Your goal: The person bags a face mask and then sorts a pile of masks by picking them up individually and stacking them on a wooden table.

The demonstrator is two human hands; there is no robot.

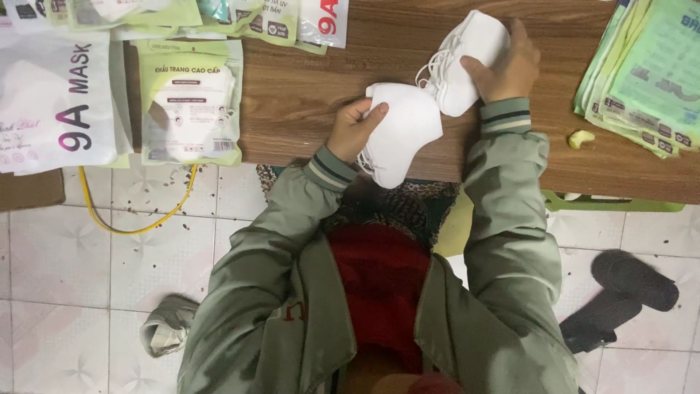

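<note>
white masks (402, 131) sat in the left hand (351, 131), gripped at the tabletop's (306, 95) near edge; the right hand (507, 69) clasped a second mask stack (467, 62) farther in. packaged masks (191, 102) lay leftward, flat pouches (649, 66) right.

Bare brown table (292, 95) lies open just off the fingertips of the left hand (352, 131), running clear as far as a green-and-white mask packet (189, 102) and the larger white packets (55, 98) beyond it. Between the two sets of fingers, two white mask stacks (401, 135) (467, 62) touch and close the gap. Past the knuckles of the right hand (507, 69), a strip of bare wood leads to a fanned pile of green packets (649, 73), with a small yellow scrap (580, 138) lying in it. More packets (270, 22) block the far edge.
</note>
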